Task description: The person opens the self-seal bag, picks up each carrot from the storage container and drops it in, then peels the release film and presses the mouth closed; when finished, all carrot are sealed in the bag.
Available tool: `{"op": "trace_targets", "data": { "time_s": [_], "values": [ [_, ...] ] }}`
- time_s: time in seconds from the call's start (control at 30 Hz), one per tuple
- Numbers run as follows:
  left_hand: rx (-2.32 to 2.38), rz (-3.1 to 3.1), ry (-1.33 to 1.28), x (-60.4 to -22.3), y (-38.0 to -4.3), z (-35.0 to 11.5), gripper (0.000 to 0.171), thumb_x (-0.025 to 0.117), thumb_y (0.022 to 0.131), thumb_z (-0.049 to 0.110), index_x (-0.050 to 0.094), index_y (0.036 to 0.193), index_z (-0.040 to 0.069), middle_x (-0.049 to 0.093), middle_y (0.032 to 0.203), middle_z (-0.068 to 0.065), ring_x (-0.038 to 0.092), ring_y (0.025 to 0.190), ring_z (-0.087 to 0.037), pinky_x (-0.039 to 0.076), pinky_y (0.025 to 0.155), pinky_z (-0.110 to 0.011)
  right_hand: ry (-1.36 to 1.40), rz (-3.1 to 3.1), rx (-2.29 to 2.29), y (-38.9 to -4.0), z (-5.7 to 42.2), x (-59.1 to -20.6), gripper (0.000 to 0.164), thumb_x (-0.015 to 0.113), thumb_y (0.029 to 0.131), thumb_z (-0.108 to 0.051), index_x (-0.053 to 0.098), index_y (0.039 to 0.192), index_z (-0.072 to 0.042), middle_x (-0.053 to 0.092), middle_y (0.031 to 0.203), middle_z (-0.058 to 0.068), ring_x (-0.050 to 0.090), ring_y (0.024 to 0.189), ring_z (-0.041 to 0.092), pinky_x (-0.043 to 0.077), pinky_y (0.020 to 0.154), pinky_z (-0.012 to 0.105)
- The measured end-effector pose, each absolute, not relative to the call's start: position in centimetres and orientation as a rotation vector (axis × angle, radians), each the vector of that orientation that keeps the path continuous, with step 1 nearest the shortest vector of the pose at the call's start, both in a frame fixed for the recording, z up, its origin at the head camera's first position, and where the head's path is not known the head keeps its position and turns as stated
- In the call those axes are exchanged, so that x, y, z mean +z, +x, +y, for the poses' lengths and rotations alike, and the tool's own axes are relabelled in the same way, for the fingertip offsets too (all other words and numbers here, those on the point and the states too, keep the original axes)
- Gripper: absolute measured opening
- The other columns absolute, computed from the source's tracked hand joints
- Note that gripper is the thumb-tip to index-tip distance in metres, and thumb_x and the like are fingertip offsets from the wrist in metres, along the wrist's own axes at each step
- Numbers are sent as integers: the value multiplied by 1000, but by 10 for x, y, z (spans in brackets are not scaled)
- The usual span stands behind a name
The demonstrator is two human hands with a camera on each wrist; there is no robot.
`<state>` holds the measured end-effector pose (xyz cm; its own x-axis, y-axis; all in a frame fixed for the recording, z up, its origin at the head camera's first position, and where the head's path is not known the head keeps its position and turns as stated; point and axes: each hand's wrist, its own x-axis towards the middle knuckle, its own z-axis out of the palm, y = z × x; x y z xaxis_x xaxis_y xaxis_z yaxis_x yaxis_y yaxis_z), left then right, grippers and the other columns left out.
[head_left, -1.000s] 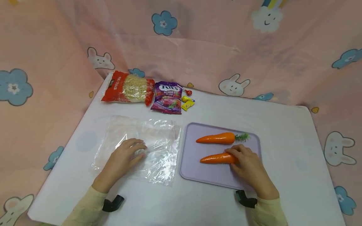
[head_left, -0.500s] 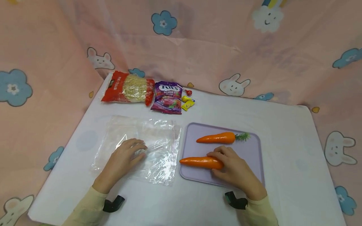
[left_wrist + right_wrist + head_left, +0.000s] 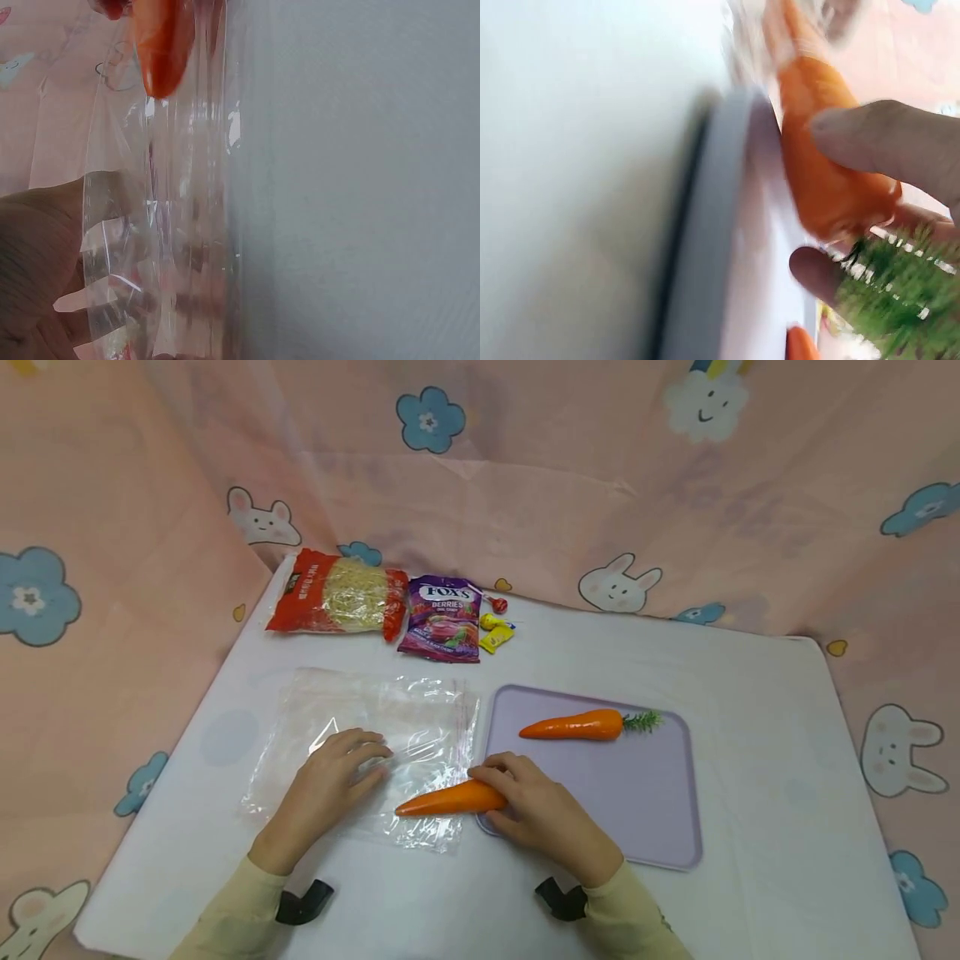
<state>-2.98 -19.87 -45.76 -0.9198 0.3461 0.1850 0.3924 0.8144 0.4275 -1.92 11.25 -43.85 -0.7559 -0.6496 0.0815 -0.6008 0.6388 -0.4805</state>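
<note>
My right hand [image 3: 543,814] grips an orange carrot [image 3: 447,799] by its thick end, its tip pointing left over the clear plastic bag [image 3: 390,710]. Green leaves on that carrot [image 3: 832,172] show in the right wrist view, under the palm; in the head view the hand hides them. With fingers loosely bent, my left hand [image 3: 326,789] rests on the bag's left half and holds nothing. A second carrot [image 3: 573,725] with a green top lies on the lilac tray [image 3: 637,818]. The left wrist view catches the held carrot's tip [image 3: 163,56] at the bag.
Along the back left lie a red noodle-like packet [image 3: 341,593], a purple candy bag [image 3: 441,618] and a few small wrapped sweets [image 3: 497,638]. A pink patterned cloth [image 3: 525,485] hangs behind the white table [image 3: 765,760].
My right hand has carried the carrot leftward, from the tray's middle past its left edge and over the bag. The left hand has stayed in place on the bag.
</note>
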Motion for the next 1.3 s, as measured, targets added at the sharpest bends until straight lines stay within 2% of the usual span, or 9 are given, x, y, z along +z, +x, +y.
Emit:
{"op": "trace_targets", "data": {
  "time_s": [0.13,0.27,0.4,0.5,0.57,0.73,0.9,1.17,1.3],
  "values": [
    [-714,-2901,-583,-458,-29,-199,25,76,80,23,69,104,18,62,114,-2,50,116,-24,44,95,-48,-1149,2664,-811,-17,105,-441,63,72,83,-23,43,138,-25,44,135,-1,52,113,15,53,84,31],
    [-714,-2907,-572,-458,-30,-199,25,76,80,24,69,103,19,62,114,0,49,116,-23,43,96,-48,-1057,2692,-789,-16,113,-436,72,72,82,-34,35,143,-29,40,139,-5,48,117,12,52,85,32],
    [-717,-2904,-572,-457,-30,-199,25,76,80,24,70,103,19,62,114,1,50,115,-22,44,96,-46,-900,2750,-745,-17,128,-430,68,74,78,-39,42,137,-27,49,124,-9,55,96,6,53,72,25],
    [-727,-2904,-566,-455,-30,-200,25,77,79,23,70,103,19,62,113,1,50,115,-22,44,96,-46,-897,2773,-767,-18,135,-430,50,73,79,-31,53,124,-20,56,107,-10,53,75,5,49,64,19],
    [-729,-2913,-554,-455,-30,-200,25,77,79,24,70,103,19,62,113,0,50,115,-22,44,95,-47,-945,2770,-818,-19,135,-434,39,72,81,-22,57,117,-18,58,101,-10,51,69,5,48,62,18],
    [-738,-2944,-533,-455,-31,-199,27,76,80,27,70,105,19,61,115,0,49,116,-23,45,95,-48,-1027,2709,-928,-23,125,-441,35,70,83,-9,61,116,-16,62,103,-7,54,78,4,51,70,18],
    [-736,-2959,-512,-457,-31,-198,26,75,81,28,70,105,19,61,116,-1,49,117,-23,44,96,-49,-1044,2694,-952,-25,106,-447,42,71,83,-13,58,123,-17,63,110,-4,58,91,6,52,79,23],
    [-740,-2933,-509,-457,-31,-197,24,76,80,28,70,101,19,62,114,-1,50,114,-23,45,94,-49,-999,2713,-872,-26,85,-449,50,71,84,-23,51,130,-22,61,110,-7,51,88,6,49,72,21],
    [-741,-2931,-498,-456,-30,-197,24,76,80,28,70,101,19,61,114,0,50,114,-22,45,94,-48,-936,2782,-856,-24,93,-448,50,74,80,-26,53,125,-21,59,109,-8,48,87,4,48,73,21]
  ]
}}
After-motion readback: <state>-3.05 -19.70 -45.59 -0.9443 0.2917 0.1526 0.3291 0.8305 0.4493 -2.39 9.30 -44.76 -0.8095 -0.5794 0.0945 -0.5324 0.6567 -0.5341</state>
